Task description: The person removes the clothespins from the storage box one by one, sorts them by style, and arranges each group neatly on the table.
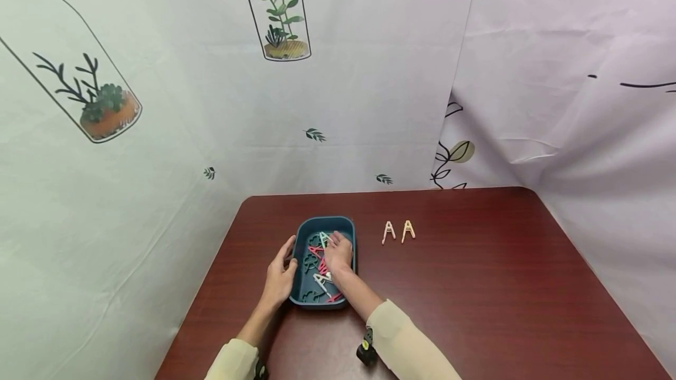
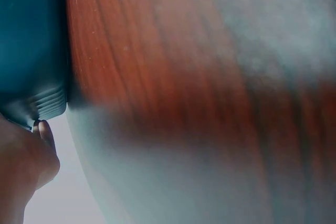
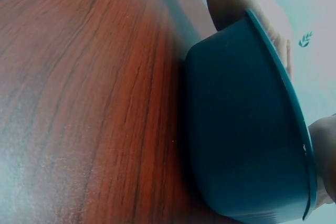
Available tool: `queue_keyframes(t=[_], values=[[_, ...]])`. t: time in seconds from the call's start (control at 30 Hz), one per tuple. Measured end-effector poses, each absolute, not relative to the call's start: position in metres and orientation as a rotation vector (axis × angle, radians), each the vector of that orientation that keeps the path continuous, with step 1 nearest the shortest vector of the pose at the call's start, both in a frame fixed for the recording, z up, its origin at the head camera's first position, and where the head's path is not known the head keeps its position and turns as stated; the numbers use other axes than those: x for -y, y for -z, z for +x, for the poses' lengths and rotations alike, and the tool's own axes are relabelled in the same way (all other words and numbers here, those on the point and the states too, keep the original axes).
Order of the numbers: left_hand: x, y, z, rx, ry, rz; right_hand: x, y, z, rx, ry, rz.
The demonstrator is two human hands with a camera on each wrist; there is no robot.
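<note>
A dark blue basin (image 1: 322, 306) holds a jumble of clothespins: a mint clothespin (image 1: 324, 239), a white clothespin (image 1: 320, 280), several pink ones and dark green ones. My left hand (image 1: 280, 277) rests along the basin's left side, thumb near the rim and fingers extended. In the left wrist view, part of that hand (image 2: 26, 161) shows beside the basin's wall (image 2: 31, 40). Inside the basin, my right hand (image 1: 339, 253) reaches down with its fingertips beside the mint clothespin; whether they pinch anything is hidden. The right wrist view shows mostly the basin's outer wall (image 3: 241, 124).
On the reddish-brown table (image 1: 475, 286), a pale pink clothespin (image 1: 389, 231) and a yellowish clothespin (image 1: 408, 230) lie side by side, right of the basin. A white curtain (image 1: 338, 98) printed with plants hangs behind the table and along its sides.
</note>
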State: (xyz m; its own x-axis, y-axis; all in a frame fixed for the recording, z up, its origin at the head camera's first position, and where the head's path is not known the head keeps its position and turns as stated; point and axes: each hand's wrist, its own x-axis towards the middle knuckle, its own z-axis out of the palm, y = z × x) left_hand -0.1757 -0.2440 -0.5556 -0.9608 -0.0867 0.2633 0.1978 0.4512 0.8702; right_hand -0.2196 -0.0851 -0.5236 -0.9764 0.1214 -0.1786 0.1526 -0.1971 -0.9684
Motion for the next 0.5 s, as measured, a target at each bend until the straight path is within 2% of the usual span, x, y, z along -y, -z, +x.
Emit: queue_keyframes(t=[0.5], values=[[0.243, 0.556, -0.176, 2.441, 1.493, -0.101, 0.064, 0.510, -0.224, -1.862, 2.640, 0.196]])
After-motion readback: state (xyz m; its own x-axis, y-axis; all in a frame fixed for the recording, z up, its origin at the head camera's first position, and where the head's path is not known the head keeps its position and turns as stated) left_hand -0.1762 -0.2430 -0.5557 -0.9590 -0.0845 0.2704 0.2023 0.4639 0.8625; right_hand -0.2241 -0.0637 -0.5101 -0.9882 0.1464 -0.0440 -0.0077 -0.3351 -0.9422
